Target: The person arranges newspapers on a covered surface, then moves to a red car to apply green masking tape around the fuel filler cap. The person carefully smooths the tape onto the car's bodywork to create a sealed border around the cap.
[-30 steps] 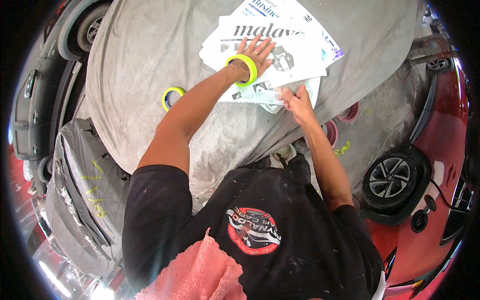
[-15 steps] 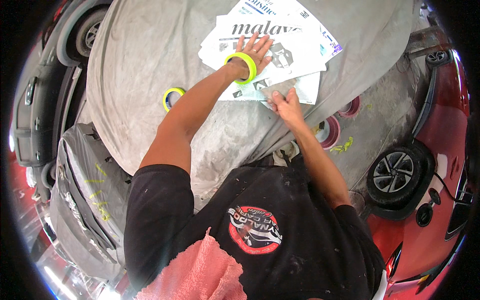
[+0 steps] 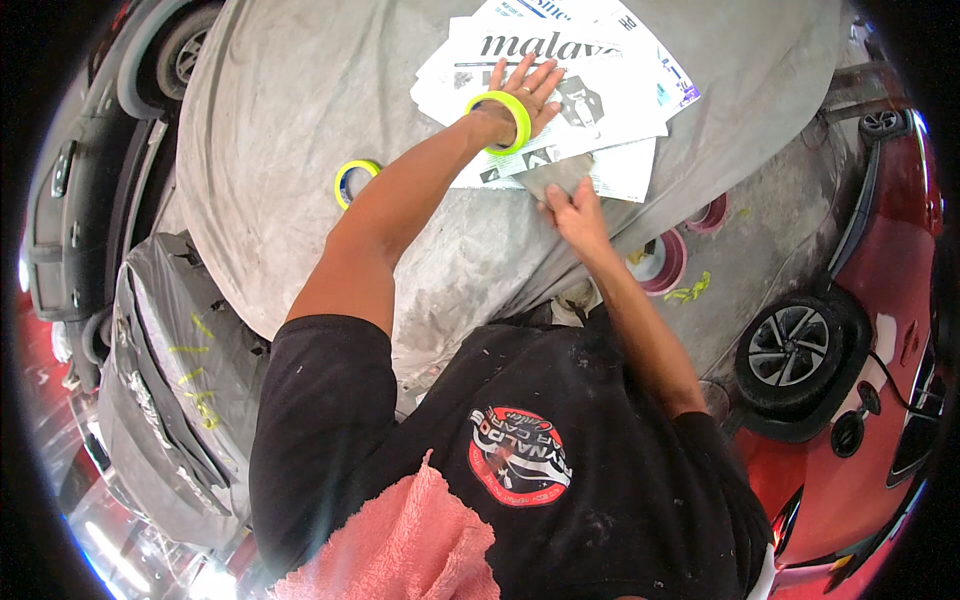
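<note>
Here, left hand splayed on bold-titled newspaper; right hand pinching grey piece, apparently sheet.

Right of my remote feed, a red car with a spoked wheel borders the grey, stained floor. Left, I observe a dark vehicle and, below it, a grey-draped form bearing yellow-green marks. Lower left, a bright strip glares, whether lamp or reflection I cannot tell.
</note>
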A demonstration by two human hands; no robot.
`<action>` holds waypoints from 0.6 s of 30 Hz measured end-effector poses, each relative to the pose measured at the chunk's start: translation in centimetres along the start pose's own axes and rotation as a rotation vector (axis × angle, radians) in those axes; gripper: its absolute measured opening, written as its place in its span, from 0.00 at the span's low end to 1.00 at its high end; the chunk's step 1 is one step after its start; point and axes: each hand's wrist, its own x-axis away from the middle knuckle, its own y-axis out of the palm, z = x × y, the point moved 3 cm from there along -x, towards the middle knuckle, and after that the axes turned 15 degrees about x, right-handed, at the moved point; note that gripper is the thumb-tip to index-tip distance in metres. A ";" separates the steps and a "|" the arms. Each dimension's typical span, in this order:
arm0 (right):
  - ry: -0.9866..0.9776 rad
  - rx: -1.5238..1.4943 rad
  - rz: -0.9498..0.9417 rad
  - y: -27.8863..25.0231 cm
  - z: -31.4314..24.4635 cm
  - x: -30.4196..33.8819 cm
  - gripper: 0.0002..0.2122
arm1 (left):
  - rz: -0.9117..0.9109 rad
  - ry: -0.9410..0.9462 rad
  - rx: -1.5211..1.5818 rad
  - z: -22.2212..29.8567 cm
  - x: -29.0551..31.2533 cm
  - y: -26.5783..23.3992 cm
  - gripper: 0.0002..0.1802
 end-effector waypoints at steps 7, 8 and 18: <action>-0.055 0.040 -0.067 1.9 0.8 -0.5 0.12 | 0.008 0.007 -0.028 0.0 0.2 -0.1 0.35; -0.067 0.108 -0.100 1.7 1.3 -0.1 0.13 | -0.007 0.005 -0.019 -0.1 0.2 0.0 0.35; -0.018 0.420 -0.477 -0.9 6.1 5.4 0.22 | -0.137 -0.003 -0.023 1.4 0.6 -2.4 0.59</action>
